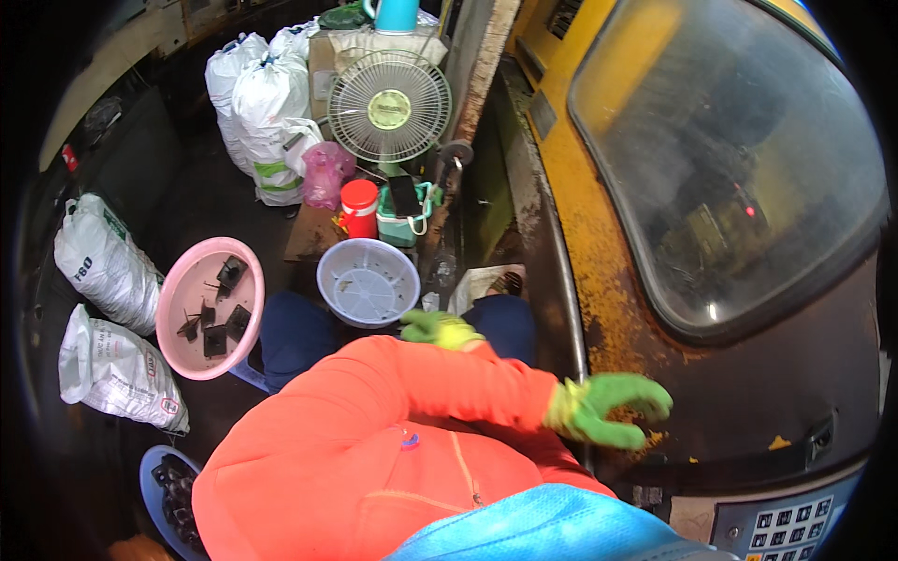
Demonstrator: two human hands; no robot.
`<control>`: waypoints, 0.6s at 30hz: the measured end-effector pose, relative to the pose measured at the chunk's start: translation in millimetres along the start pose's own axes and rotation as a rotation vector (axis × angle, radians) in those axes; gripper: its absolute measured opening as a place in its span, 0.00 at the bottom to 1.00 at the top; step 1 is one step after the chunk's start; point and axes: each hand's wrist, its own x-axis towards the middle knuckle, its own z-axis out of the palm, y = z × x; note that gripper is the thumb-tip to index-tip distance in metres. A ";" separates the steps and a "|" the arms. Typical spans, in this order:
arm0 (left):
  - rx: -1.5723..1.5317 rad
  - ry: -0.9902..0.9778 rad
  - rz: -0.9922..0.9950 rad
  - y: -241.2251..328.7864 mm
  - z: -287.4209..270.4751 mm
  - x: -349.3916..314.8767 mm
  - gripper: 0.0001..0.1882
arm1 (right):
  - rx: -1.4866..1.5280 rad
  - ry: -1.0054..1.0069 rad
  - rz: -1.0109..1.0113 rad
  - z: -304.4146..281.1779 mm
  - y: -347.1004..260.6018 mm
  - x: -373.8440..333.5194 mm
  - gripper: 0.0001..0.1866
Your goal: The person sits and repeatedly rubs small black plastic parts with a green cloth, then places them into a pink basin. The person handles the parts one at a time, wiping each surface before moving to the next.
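My left arm, in an orange sleeve, reaches across my body to the right. At its end my left hand, in a green and yellow glove, is open beside the rusty yellow and dark machine. Its thumb and fingers curve apart with nothing between them; I cannot tell whether it touches the machine. My right hand, gloved alike, points left from behind the left forearm. Its fingers look loosely stretched and empty. Close by it is a pale lavender basin with small bits in the bottom, between my knees.
At left a pink basin holds several black parts; a blue basin holds more. White sacks stand around. Ahead are a fan, a red jug and a green basket with a phone. A metal rail edges the machine.
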 end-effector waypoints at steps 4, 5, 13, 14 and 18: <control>0.907 0.458 0.141 22.1 -135.7 -72.6 0.26 | 0.840 0.570 -0.134 -27.4 26.1 25.6 0.15; 0.689 0.774 0.004 27.0 -160.6 -89.4 0.23 | 0.500 0.683 -0.277 -47.7 29.3 30.3 0.16; 0.469 1.241 -0.256 43.6 -288.2 -206.6 0.21 | 1.458 0.198 -0.131 -60.5 -43.4 138.3 0.16; 0.596 1.203 -0.210 37.6 -294.7 -218.0 0.19 | 1.455 0.265 0.027 -44.3 -48.0 147.3 0.16; 1.205 0.975 -0.381 25.3 -306.7 -251.7 0.16 | 1.684 0.139 -0.008 -14.8 -39.2 156.4 0.16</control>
